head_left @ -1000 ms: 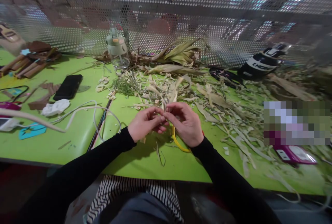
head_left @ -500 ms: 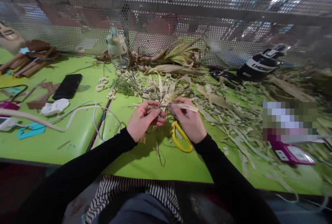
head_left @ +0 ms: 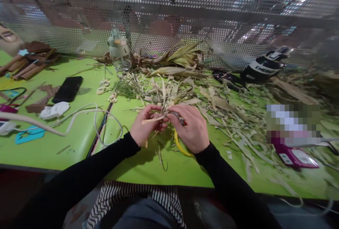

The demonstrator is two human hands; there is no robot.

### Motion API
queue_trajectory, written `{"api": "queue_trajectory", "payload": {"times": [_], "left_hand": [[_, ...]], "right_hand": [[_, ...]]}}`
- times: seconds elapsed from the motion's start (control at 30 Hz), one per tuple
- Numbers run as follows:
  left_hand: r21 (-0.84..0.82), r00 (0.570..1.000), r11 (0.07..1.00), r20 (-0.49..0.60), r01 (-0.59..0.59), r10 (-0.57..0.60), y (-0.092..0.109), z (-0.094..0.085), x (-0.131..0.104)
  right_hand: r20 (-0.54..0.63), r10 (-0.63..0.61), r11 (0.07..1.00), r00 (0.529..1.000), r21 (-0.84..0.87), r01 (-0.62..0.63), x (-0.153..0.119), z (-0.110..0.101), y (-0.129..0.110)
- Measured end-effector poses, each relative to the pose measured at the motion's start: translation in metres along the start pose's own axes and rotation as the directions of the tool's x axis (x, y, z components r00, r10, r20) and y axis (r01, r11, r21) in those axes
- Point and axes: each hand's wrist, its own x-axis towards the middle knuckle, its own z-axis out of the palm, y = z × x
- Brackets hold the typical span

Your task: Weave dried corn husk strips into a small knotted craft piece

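Note:
My left hand point(head_left: 145, 123) pinches a small bundle of dried husk strips point(head_left: 163, 111) over the green table. Close on its right, my right hand point(head_left: 191, 126) closes its thumb and fingers on the same bundle. A pale strip point(head_left: 153, 119) lies across my left thumb. Between the fingers of my right hand a small metal and red piece shows; what it belongs to is unclear. Yellow scissor handles point(head_left: 181, 147) stick out beneath my right hand, partly hidden by it. Loose husk scraps point(head_left: 160, 158) lie on the table below.
Husk shreds point(head_left: 225, 105) spread behind and right. A clear bottle point(head_left: 119, 50), a black bottle point(head_left: 262, 67) and black scissors stand or lie at the back. Left are a phone point(head_left: 67, 89), white cable, brown rolls point(head_left: 26, 68); at right, a magenta device point(head_left: 293, 156).
My right hand has turned over and moved in toward my left fingers. The pale strip that pointed right now lies over my left thumb, and the yellow handles are more covered.

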Motion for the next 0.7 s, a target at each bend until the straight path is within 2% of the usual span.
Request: {"api": "queue_trajectory", "payload": {"times": [0.03,0.1,0.2,0.3,0.37,0.43,0.5,0.57,0.63,0.7], "left_hand": [[0.012,1.0,1.0,0.012,-0.01,0.01,-0.001,0.0,-0.001],[0.03,0.999,0.999,0.048,-0.018,0.017,-0.001,0.0,-0.003],[0.046,0.996,0.999,0.088,-0.004,0.0,0.001,0.001,-0.004],[0.089,0.994,0.996,0.106,0.013,-0.022,0.001,0.001,-0.004],[0.137,0.992,0.991,0.126,-0.007,-0.011,-0.001,0.001,-0.003],[0.195,0.99,0.98,0.137,-0.048,0.021,-0.005,0.001,-0.002],[0.256,0.988,0.962,0.141,-0.091,0.056,-0.009,0.0,-0.001],[0.293,0.985,0.949,0.155,-0.117,0.073,-0.011,-0.001,0.0],[0.274,0.986,0.957,0.159,-0.094,0.052,-0.01,-0.001,0.001],[0.173,0.99,0.985,0.138,-0.017,-0.007,-0.007,-0.002,0.002]], "right_hand": [[0.017,0.026,0.998,1.0,-0.064,-0.025,0.002,0.002,0.001],[0.066,0.073,0.994,0.995,-0.086,-0.067,0.004,0.004,0.005],[0.102,0.13,0.99,0.986,0.037,-0.134,0.005,0.003,0.006],[0.026,0.124,0.982,0.992,0.138,-0.126,0.006,0.0,0.002],[0.035,0.115,0.976,0.993,0.182,-0.12,0.007,0.0,-0.001],[0.078,0.184,0.951,0.98,0.238,-0.198,0.007,0.001,-0.001],[0.11,0.285,0.892,0.952,0.332,-0.306,0.007,0.003,0.0],[0.133,0.332,0.831,0.934,0.427,-0.356,0.005,0.004,0.0],[0.149,0.268,0.827,0.952,0.472,-0.306,0.005,0.002,-0.001],[0.157,0.114,0.893,0.981,0.417,-0.17,0.004,0.0,-0.004]]}}
